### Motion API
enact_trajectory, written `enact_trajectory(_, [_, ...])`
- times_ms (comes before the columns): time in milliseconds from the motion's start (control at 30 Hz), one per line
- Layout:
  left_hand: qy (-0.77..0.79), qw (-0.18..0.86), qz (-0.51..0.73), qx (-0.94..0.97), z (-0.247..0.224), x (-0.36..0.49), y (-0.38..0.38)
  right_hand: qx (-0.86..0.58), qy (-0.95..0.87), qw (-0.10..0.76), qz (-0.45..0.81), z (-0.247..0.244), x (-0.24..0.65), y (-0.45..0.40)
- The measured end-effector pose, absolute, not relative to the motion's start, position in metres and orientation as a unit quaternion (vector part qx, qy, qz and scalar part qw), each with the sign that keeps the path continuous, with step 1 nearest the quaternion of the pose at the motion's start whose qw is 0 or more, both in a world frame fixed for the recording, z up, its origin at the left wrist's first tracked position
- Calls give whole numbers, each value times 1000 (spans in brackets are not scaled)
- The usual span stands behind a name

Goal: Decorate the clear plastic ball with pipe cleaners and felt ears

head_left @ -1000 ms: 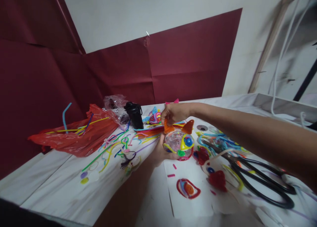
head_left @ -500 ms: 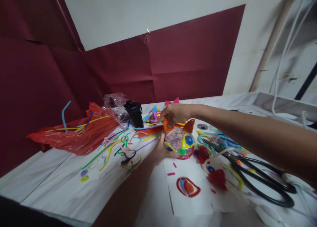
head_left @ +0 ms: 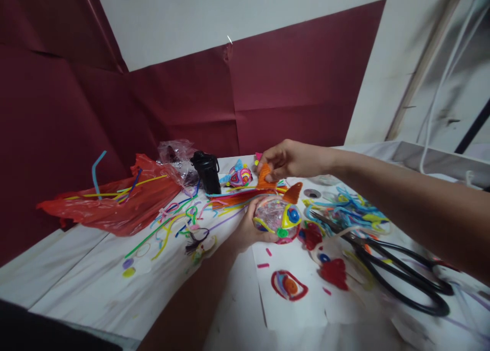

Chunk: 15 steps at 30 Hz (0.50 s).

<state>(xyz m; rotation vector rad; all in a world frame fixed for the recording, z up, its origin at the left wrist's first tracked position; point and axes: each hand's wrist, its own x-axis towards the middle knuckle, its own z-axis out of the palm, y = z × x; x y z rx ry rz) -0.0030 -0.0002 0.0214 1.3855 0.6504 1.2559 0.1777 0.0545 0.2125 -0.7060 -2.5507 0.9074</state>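
Note:
My left hand [head_left: 250, 228] is wrapped round the left side of a clear round ball [head_left: 271, 211] that bears a yellow and blue eye [head_left: 291, 216], a green dot and pink trim. One orange ear-shaped piece [head_left: 293, 193] stands on the ball's upper right. Above the ball, my right hand [head_left: 270, 168] pinches a second orange piece [head_left: 264, 178], held apart from the ball. A white sheet [head_left: 279, 314] lies in front, with a red-rimmed eye shape [head_left: 289, 285] and small pink bits on it.
Large black scissors [head_left: 398, 272] and red pieces [head_left: 334, 273] lie right. Behind are a small decorated ball [head_left: 241, 176], a black bottle [head_left: 207, 173] and colored strips [head_left: 233, 198]. A red plastic bag [head_left: 126, 208] lies left; tangled blue strips [head_left: 344, 208] lie right.
My right hand has risen off the ball, lifting the orange piece from its top left. My left hand still holds the ball in nearly the same place.

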Motion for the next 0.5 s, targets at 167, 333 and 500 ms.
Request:
enact_trajectory(167, [287,541,532,584,23,-3,-1,-260,-857,154,417,198,211,23])
enact_trajectory(333, [318,546,523,571,24,-4,-3,-309,-869,92,375,140,224,-9])
enact_trajectory(500, [321,533,537,570,23,-4,-4,-373,-858,73,346,90,217,-24])
